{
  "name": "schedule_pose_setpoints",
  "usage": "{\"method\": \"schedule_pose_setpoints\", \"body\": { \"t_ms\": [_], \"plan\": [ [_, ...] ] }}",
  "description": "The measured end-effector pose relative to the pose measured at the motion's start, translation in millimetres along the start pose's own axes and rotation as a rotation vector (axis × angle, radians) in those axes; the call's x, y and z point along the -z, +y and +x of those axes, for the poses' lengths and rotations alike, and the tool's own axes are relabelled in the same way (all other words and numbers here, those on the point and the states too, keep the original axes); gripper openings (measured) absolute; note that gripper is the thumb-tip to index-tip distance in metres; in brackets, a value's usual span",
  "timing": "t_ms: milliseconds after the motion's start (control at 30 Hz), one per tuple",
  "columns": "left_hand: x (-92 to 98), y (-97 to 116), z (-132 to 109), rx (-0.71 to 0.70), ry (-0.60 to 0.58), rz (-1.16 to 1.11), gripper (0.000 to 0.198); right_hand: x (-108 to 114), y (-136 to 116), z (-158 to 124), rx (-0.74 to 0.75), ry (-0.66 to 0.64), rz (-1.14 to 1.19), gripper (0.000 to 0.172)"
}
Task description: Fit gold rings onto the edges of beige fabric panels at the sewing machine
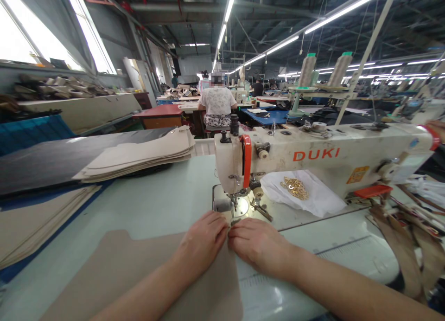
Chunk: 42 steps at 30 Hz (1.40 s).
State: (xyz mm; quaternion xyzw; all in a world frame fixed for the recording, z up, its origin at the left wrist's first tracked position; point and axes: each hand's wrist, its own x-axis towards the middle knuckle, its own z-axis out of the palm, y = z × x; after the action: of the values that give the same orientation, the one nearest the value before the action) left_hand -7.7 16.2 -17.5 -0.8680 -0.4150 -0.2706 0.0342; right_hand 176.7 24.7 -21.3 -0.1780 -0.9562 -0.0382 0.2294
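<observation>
A large flat beige panel [208, 284], like leather or stiff fabric, lies on the pale green table below the sewing machine [278, 147]. My left hand [206, 237] is closed at the panel's upper right corner, its fingertips bent down against the edge. Close beside it, my right hand [259, 244] pinches at the same edge, with the fingertips of both hands almost touching. Just beyond them are the presser foot and needle [236, 201], lit by a small lamp. My fingers hide the part of the edge that they hold.
White paper [327, 195] under the machine arm holds small gold-coloured metal pieces [295, 188]. Stacked beige panels [139, 156] lie at the left. Brown straps [399, 247] hang at the right. Thread cones [308, 70] stand behind, and a person [217, 103] sits farther ahead.
</observation>
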Motion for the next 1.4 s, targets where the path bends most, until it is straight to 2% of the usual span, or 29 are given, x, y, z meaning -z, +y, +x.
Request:
{"method": "schedule_pose_setpoints", "body": {
  "t_ms": [533, 700, 967, 1133, 1400],
  "plan": [
    [-1.5, -2.7, 2.4, -0.081, 0.054, 0.068, 0.023, 0.5, 1.3, 1.3, -0.003, -0.039, 0.005, 0.018],
    [-1.4, -1.4, 3.0, -0.061, 0.058, 0.069, 0.025, 1.5, 0.6, 1.4, -0.02, -0.033, 0.013, 0.016],
    [1.6, 0.8, 0.5, -0.004, -0.012, 0.031, 0.023, 7.5, -3.0, 3.4, -0.064, 0.007, -0.006, 0.014],
    [6.3, 3.8, -3.3, 0.015, -0.017, -0.048, 0.02, 7.4, -4.3, 5.1, -0.107, -0.033, -0.026, 0.01],
    [6.0, 4.2, -5.2, 0.05, 0.008, -0.083, 0.02, 6.0, -1.4, 6.0, -0.098, -0.115, -0.073, 0.004]
  ]
}}
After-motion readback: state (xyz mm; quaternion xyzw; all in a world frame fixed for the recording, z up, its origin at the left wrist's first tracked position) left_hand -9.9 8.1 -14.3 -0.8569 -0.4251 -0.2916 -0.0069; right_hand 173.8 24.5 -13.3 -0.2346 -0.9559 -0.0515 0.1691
